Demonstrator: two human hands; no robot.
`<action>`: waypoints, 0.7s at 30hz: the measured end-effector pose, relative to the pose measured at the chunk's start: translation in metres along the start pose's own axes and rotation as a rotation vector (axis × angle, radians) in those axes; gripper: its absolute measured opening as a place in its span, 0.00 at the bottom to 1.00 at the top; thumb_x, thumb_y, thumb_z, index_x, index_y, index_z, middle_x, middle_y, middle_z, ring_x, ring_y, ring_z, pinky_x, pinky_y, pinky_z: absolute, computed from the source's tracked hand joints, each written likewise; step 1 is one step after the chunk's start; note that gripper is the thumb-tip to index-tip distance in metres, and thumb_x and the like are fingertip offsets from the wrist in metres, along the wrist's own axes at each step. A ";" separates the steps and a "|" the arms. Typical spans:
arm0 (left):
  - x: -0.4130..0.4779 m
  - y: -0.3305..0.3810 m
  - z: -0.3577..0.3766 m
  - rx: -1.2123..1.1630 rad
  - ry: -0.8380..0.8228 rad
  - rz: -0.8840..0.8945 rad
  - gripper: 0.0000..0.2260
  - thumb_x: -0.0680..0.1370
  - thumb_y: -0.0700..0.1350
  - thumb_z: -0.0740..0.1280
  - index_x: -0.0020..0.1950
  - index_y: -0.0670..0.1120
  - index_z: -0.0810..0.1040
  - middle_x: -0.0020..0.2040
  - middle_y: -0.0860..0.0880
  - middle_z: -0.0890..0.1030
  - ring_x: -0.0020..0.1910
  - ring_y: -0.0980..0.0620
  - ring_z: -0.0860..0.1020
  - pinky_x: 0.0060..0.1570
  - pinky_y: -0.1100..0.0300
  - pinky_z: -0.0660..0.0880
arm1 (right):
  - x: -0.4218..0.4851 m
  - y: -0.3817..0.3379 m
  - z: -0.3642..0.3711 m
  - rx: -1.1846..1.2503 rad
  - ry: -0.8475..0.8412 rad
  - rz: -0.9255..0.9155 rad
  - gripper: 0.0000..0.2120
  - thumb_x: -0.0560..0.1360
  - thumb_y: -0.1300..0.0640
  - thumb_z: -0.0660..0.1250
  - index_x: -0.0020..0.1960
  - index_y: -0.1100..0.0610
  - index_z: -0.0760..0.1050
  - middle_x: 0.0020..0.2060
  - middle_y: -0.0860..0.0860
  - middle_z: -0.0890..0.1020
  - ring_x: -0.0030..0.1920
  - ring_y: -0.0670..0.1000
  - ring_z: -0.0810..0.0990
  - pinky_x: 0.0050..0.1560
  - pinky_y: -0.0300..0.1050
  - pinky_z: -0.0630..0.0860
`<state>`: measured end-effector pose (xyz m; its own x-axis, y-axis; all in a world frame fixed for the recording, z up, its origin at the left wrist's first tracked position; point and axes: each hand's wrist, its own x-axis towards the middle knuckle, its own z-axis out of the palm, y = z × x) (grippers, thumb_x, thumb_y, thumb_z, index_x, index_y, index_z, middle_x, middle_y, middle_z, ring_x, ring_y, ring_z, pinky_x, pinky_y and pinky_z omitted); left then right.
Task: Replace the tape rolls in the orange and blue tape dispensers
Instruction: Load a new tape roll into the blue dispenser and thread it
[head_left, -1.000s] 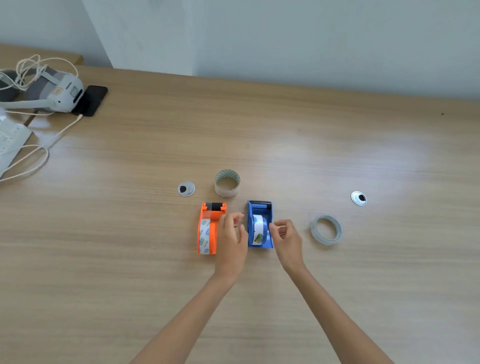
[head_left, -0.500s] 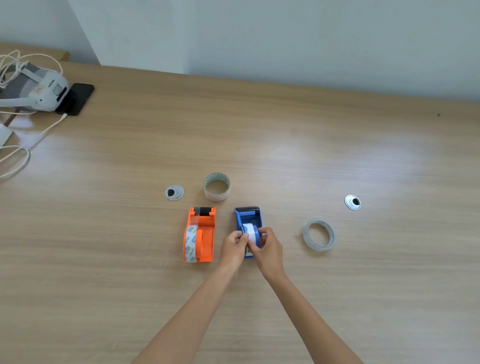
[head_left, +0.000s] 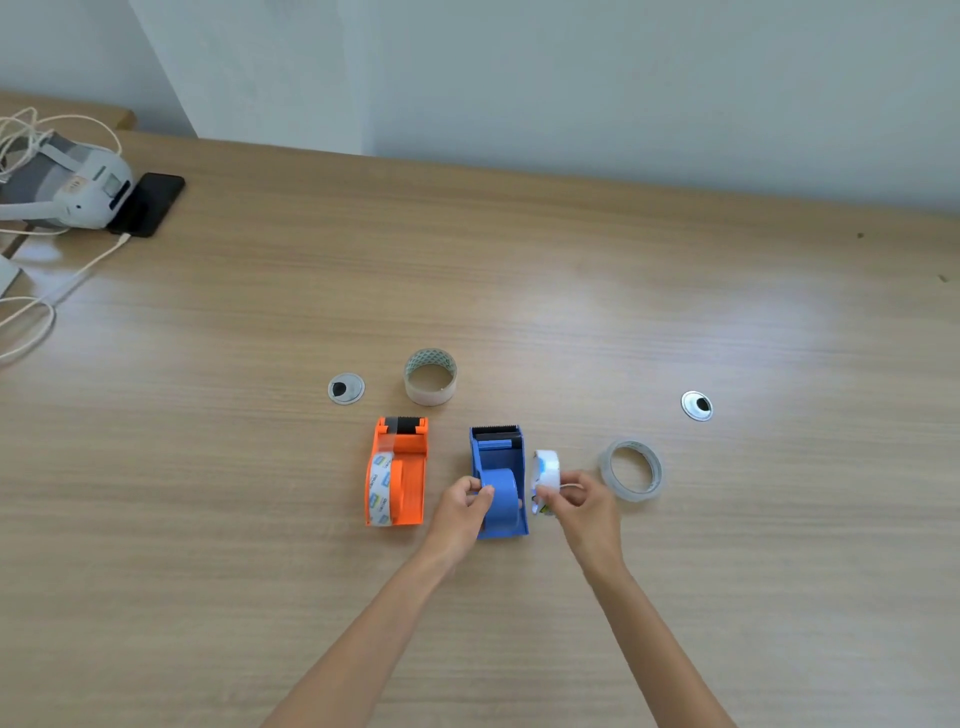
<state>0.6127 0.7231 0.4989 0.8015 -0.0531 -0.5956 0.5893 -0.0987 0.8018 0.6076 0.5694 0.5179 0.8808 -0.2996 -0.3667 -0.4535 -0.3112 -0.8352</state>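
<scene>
A wooden counter (head_left: 571, 291) fills most of the view and meets a pale wall (head_left: 571, 78) at its far edge. At the far left lie a white headset (head_left: 78, 192), a black phone (head_left: 150, 202) just beside it, and loose white cables (head_left: 31, 322).

Near the middle, the orange dispenser (head_left: 408, 478) stands with its cutter pointing away. A printed roll (head_left: 379, 483) is seated in its left side. Just to its right and apart from it, the blue dispenser (head_left: 498, 457) stands parallel, its blue hub (head_left: 501, 480) bare.

The left hand (head_left: 460, 512) grips the blue dispenser at its near left side, the fingers (head_left: 480, 493) curled against the hub. The right hand (head_left: 584, 512) holds a white roll (head_left: 546, 475) on edge just right of the blue dispenser, its fingers (head_left: 558, 493) and thumb pinching the near rim. Whether this roll touches the counter cannot be told.

A wide roll (head_left: 430, 376) stands beyond the orange dispenser. A clear roll (head_left: 631, 470) lies flat just right of the right hand. One of two small metal discs (head_left: 346, 388) lies left of the wide roll, and the other (head_left: 696, 405) lies beyond the clear roll.
</scene>
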 end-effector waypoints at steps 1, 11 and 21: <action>0.004 -0.004 0.000 -0.004 0.000 -0.021 0.13 0.73 0.54 0.63 0.45 0.44 0.74 0.47 0.37 0.83 0.45 0.41 0.81 0.45 0.50 0.75 | 0.003 -0.006 -0.004 -0.006 0.026 -0.020 0.05 0.71 0.58 0.72 0.44 0.58 0.77 0.32 0.50 0.85 0.32 0.44 0.80 0.40 0.41 0.75; 0.016 -0.012 -0.004 0.054 -0.030 -0.073 0.09 0.74 0.53 0.61 0.41 0.49 0.69 0.40 0.42 0.80 0.40 0.47 0.76 0.37 0.53 0.68 | 0.091 -0.059 0.035 -0.478 0.012 -0.424 0.04 0.72 0.62 0.70 0.41 0.61 0.75 0.37 0.51 0.80 0.39 0.51 0.75 0.40 0.43 0.69; 0.020 -0.013 -0.009 0.088 -0.015 -0.040 0.10 0.80 0.41 0.59 0.39 0.46 0.64 0.24 0.55 0.66 0.24 0.58 0.61 0.23 0.68 0.57 | 0.148 -0.033 0.088 -0.960 -0.094 -0.632 0.03 0.74 0.65 0.66 0.47 0.63 0.77 0.47 0.59 0.80 0.55 0.60 0.74 0.51 0.50 0.69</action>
<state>0.6223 0.7325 0.4768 0.7757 -0.0622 -0.6281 0.6089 -0.1879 0.7706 0.7643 0.6144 0.4552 0.9761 0.2099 -0.0568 0.1908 -0.9520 -0.2393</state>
